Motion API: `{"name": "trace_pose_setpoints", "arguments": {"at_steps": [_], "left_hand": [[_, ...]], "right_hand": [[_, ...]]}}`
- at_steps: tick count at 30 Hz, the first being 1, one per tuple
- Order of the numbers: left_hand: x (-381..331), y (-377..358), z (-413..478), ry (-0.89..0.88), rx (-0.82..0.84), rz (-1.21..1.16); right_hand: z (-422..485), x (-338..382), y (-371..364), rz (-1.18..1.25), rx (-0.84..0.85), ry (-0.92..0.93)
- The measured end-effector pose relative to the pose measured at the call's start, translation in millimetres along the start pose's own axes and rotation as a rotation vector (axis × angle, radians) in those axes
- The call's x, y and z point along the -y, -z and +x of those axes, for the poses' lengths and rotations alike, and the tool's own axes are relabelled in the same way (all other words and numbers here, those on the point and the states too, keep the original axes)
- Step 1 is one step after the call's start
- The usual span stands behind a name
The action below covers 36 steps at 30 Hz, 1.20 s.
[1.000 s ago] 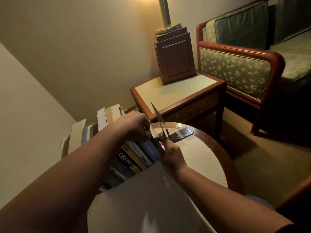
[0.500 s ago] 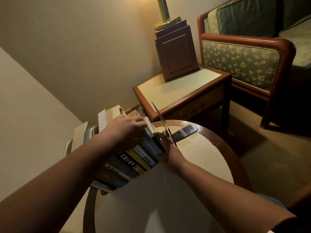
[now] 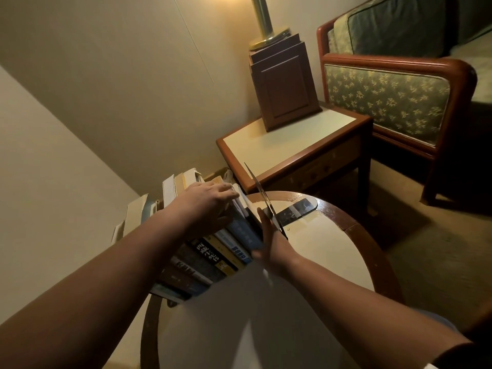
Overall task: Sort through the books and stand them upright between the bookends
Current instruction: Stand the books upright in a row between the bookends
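So left hand's (image 3: 210, 202) lying flat atop the books (image 3: 213, 258), right hand's (image 3: 273, 247) pressing straight fingers (image 3: 265, 222) beside the one bookend (image 3: 262, 197).

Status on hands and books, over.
Left hand flat atop the books. Right hand open against the bookend. Nothing in the way.

Dim, warm light spreads from the lamp (image 3: 262, 21) above; shadows deepen away from it; wide-angle edges bend.

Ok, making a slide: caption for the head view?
Left hand rests atop the book row on a round table; right hand flat against the metal bookend.
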<state>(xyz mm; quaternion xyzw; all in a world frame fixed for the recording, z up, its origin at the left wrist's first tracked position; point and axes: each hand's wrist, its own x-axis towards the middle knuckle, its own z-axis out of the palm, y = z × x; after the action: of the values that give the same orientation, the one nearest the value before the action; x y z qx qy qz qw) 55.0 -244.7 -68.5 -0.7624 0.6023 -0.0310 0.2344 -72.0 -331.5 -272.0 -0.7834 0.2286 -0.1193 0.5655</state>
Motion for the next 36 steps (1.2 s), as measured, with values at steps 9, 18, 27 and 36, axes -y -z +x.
{"name": "trace_pose_setpoints", "arguments": {"at_steps": [9, 18, 27, 36], "left_hand": [[-12.9, -14.9, -32.2, -0.064, -0.364, 0.137], [-30.0, -114.4, -82.7, -0.243, -0.388, 0.339], [-11.2, -145.0, -81.8, -0.255, -0.485, 0.58], [-4.7, -156.3, -79.5, -0.234, -0.477, 0.649]], "right_hand": [[-23.9, 8.1, -6.5, 0.142, -0.145, 0.134], [-17.4, 6.6, -32.0, 0.031, -0.345, 0.267], [26.0, 2.8, -54.2, 0.064, -0.6, 0.522], [31.9, 1.0, -54.7, 0.077, -0.602, 0.669]]}}
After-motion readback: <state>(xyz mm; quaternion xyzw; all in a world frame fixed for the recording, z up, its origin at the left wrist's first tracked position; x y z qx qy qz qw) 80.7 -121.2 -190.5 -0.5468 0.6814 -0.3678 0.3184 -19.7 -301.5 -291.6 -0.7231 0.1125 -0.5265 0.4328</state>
